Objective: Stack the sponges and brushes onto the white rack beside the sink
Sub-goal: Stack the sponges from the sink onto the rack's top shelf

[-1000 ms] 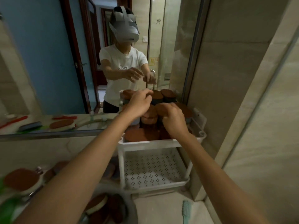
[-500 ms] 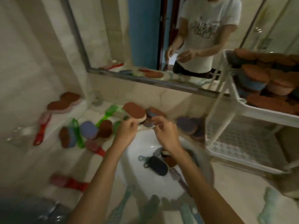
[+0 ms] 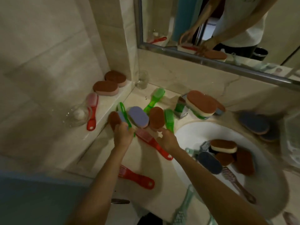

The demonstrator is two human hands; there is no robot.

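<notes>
My left hand (image 3: 123, 135) grips the lower end of a brown-and-blue sponge (image 3: 114, 119) standing on edge on the counter, with a green brush (image 3: 124, 113) against my fingers. My right hand (image 3: 165, 138) hovers with fingers apart over the head of a red brush (image 3: 155, 144). Just beyond lie a purple sponge (image 3: 138, 116), a brown sponge (image 3: 156, 117) and another green brush (image 3: 169, 120). The white rack (image 3: 291, 127) is a blur at the right edge.
The sink (image 3: 191, 133) holds several sponges (image 3: 223, 146) and brushes. A brown-topped sponge (image 3: 201, 103) rests on the tap. Two sponges (image 3: 105, 87), a red brush (image 3: 91, 109) and a glass jar (image 3: 78, 114) sit on the left ledge. Another red brush (image 3: 138, 177) lies near the counter's front.
My view and both hands swung from the rack's top tier down and left to the counter. My left hand has closed on the brown-and-blue sponge.
</notes>
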